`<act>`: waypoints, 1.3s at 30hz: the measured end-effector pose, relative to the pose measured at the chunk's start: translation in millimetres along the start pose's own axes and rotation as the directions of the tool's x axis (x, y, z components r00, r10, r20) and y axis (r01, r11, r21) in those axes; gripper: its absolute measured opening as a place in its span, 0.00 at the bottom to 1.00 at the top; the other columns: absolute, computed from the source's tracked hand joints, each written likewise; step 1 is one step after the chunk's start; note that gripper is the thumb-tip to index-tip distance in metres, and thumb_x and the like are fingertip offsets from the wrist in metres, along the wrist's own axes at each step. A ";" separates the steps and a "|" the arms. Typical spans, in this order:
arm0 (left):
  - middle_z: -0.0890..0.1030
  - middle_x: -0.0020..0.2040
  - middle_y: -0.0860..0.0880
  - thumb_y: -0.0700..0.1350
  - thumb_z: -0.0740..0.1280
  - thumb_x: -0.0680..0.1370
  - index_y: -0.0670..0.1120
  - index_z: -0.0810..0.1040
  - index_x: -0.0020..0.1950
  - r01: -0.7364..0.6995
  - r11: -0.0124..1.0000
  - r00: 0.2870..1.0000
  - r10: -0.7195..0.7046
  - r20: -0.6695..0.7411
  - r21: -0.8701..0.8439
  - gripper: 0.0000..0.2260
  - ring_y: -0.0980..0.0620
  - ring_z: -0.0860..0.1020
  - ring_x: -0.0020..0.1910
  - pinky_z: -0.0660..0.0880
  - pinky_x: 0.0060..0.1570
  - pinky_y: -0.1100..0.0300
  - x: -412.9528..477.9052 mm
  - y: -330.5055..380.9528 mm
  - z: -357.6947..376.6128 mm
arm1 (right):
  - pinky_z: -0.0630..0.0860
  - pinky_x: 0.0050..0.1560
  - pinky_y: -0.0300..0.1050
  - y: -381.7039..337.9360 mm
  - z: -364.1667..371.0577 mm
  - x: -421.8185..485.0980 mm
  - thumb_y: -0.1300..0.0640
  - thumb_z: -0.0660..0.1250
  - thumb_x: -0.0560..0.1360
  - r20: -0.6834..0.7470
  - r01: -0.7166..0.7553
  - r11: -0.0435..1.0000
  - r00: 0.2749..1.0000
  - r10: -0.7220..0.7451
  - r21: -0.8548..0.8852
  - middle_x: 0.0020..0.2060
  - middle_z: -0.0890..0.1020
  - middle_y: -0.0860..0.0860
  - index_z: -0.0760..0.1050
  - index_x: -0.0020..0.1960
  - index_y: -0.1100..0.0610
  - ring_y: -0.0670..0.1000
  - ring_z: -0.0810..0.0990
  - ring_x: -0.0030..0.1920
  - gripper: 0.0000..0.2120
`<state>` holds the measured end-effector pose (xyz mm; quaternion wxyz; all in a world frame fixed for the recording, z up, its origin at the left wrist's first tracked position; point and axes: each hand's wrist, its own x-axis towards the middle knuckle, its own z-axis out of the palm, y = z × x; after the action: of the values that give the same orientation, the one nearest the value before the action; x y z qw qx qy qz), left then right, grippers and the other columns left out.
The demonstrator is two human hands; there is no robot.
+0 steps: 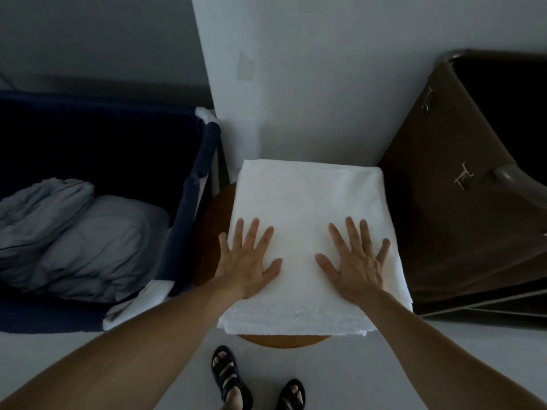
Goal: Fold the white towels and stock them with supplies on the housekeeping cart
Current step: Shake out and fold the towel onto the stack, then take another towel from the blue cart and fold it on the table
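Pressing towel [307, 199] on round wooden table [284, 341], left hand [248, 263], right hand [358, 266] spread flat; perhaps brown cart [473, 208] right.

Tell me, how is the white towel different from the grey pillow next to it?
The white towel is bright white; the grey pillow is dull grey. The towel is folded flat, the pillow puffy and wrinkled. The towel lies on a round wooden table under the left hand and right hand; the pillow sits in a blue bin, untouched. Both are soft cloth.

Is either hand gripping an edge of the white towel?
No, both the left hand and right hand lie flat on the towel.
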<state>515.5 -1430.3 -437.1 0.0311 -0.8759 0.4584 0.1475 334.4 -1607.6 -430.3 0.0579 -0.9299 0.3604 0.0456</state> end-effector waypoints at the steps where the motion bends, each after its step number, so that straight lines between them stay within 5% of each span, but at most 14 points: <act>1: 0.31 0.80 0.50 0.71 0.34 0.75 0.57 0.32 0.78 0.022 1.000 1.000 -0.022 -0.020 0.011 0.35 0.41 0.30 0.77 0.37 0.73 0.34 -3.3 -11.0 -8.3 | 0.27 0.71 0.67 -13.4 -7.7 3.9 0.23 0.27 0.70 -0.022 0.029 1.000 0.999 -0.029 0.008 0.78 0.32 0.45 0.33 0.78 0.38 0.54 0.30 0.78 0.40; 6: 0.39 0.82 0.50 0.70 0.33 0.74 0.55 0.40 0.81 0.144 0.990 0.982 -0.141 -0.122 0.014 0.37 0.41 0.35 0.79 0.42 0.74 0.33 -23.7 -87.3 -49.1 | 0.34 0.74 0.70 -97.2 -28.4 19.9 0.22 0.29 0.70 -0.026 0.222 0.974 0.975 -0.221 0.055 0.76 0.27 0.43 0.25 0.72 0.34 0.52 0.26 0.76 0.35; 12: 0.42 0.82 0.49 0.66 0.44 0.79 0.53 0.43 0.81 0.320 0.945 0.931 -0.327 -0.162 -0.070 0.34 0.42 0.39 0.80 0.48 0.75 0.33 -41.2 -227.1 -64.2 | 0.33 0.74 0.67 -209.6 -42.9 54.2 0.22 0.31 0.71 -0.031 0.386 0.919 0.922 -0.385 0.085 0.75 0.26 0.42 0.22 0.70 0.32 0.50 0.23 0.75 0.34; 21: 0.45 0.82 0.49 0.65 0.48 0.80 0.51 0.44 0.81 0.366 0.916 0.921 -0.382 -0.081 -0.166 0.34 0.43 0.41 0.80 0.48 0.75 0.35 -7.4 -431.3 -22.4 | 0.39 0.75 0.68 -431.7 4.7 134.0 0.26 0.45 0.76 0.182 0.501 0.859 0.840 -0.511 0.102 0.80 0.37 0.46 0.41 0.80 0.42 0.50 0.29 0.78 0.39; 31: 0.46 0.82 0.49 0.63 0.49 0.82 0.50 0.46 0.82 0.248 0.957 0.967 -0.238 0.086 -0.147 0.32 0.46 0.42 0.80 0.47 0.76 0.40 69.6 -536.6 90.6 | 0.45 0.73 0.72 -507.9 177.1 225.1 0.30 0.57 0.76 0.607 0.135 0.977 0.767 -0.208 0.164 0.81 0.39 0.48 0.39 0.81 0.44 0.58 0.35 0.79 0.43; 39: 0.48 0.82 0.48 0.62 0.51 0.82 0.49 0.47 0.82 0.149 0.976 0.987 -0.136 0.091 -0.156 0.33 0.47 0.41 0.80 0.44 0.77 0.44 161.1 -571.8 217.6 | 0.50 0.77 0.63 -520.3 368.6 298.3 0.35 0.66 0.76 0.741 -0.113 0.977 0.669 -0.059 0.179 0.80 0.39 0.52 0.38 0.81 0.48 0.63 0.39 0.79 0.48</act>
<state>1016.2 -1186.5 -737.3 -0.0115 -0.8995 0.3793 0.2167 889.6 -1372.5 -793.7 0.2965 -0.8137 0.3220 0.3825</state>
